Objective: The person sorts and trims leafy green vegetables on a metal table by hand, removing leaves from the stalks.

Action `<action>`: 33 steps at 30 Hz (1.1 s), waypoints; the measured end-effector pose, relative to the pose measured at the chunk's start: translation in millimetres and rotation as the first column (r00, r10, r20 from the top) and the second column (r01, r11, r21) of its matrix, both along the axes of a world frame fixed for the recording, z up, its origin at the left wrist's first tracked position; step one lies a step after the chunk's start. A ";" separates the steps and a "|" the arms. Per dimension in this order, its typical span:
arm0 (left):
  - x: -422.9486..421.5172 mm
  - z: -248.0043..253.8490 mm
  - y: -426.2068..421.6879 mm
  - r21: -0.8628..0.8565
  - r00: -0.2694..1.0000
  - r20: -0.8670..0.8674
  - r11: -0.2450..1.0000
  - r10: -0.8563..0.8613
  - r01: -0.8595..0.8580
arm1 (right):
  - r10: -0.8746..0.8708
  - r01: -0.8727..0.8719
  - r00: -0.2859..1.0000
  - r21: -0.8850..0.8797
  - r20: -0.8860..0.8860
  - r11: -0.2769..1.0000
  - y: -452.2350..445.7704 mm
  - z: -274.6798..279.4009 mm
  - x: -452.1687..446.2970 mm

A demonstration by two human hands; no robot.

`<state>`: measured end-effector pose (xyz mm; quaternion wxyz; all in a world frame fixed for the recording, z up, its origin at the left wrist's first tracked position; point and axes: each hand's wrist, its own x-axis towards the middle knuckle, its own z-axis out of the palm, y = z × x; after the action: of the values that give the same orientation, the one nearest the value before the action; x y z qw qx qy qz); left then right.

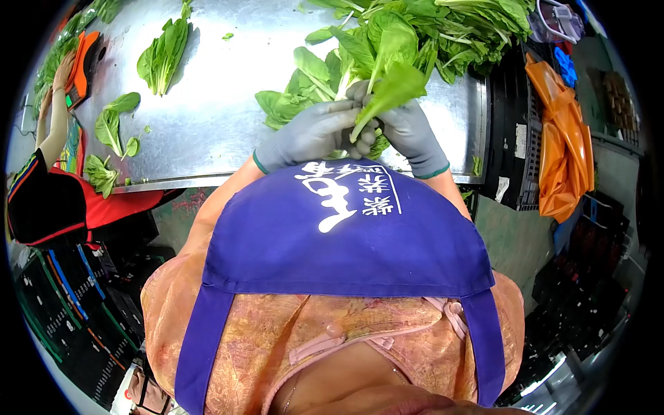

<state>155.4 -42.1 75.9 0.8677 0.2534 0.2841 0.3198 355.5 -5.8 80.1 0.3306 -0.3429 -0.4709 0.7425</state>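
Bordering the left edge: green sprigs [50,72], with a co-worker's hand [66,70] beside them, next to an orange-and-black object [84,66] whose kind is unclear.
Black crates: striped with colour, these crates [69,304] sit below the co-worker's black-and-red garment [52,204].
Loose leaves: one cluster [108,128] lies flat on the metal table [225,76]; a smaller sprig [102,176] rests at the near rim.
Separate bunch: this long-leaved bunch [166,55] lies on the metal, well apart from the hands, its stalks toward the person.
Left hand: in a grey glove with green cuff, the left hand [309,133] has its fingers curled in at the stalks of the leafy bunch [349,59], which is just above the table's near rim.
Broad leaf: slanting across the meeting fingertips, the broad leaf [401,86] points its pale stem toward the purple apron [346,235].
Right hand: gloved alike, the right hand [415,135] meets the left, fingers bent behind that stem; overlap hides whether it pinches anything.
Greens pile: heaped on the table's far right, the pile [477,31] reaches past the hands.
Orange plastic: crumpled, the sheet [561,138] hangs over a black crate [512,138].
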 end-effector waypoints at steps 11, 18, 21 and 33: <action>4.4 -6.3 13.6 0.388 0.750 -0.587 0.919 0.305 -0.070 | -0.373 0.335 0.914 0.222 0.161 0.916 -6.3 -3.4 -4.0; -8.8 -26.0 25.5 0.063 0.835 0.204 0.844 0.511 -0.532 | -0.520 0.522 0.834 -0.044 -0.186 0.852 -1.0 -9.3 3.9; -18.4 -28.5 32.8 0.110 0.804 0.213 0.804 0.555 -0.584 | -0.556 0.520 0.760 -0.199 -0.337 0.831 11.5 -28.4 27.3; -16.3 -62.0 55.2 0.456 0.578 -0.739 0.889 0.347 0.049 | -0.407 0.380 0.894 0.165 0.187 0.910 13.2 -28.5 34.7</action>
<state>139.1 13.2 13.9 0.5353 0.5282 0.5878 0.2981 390.2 7.3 51.6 0.4413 -0.4890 -0.4701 0.5875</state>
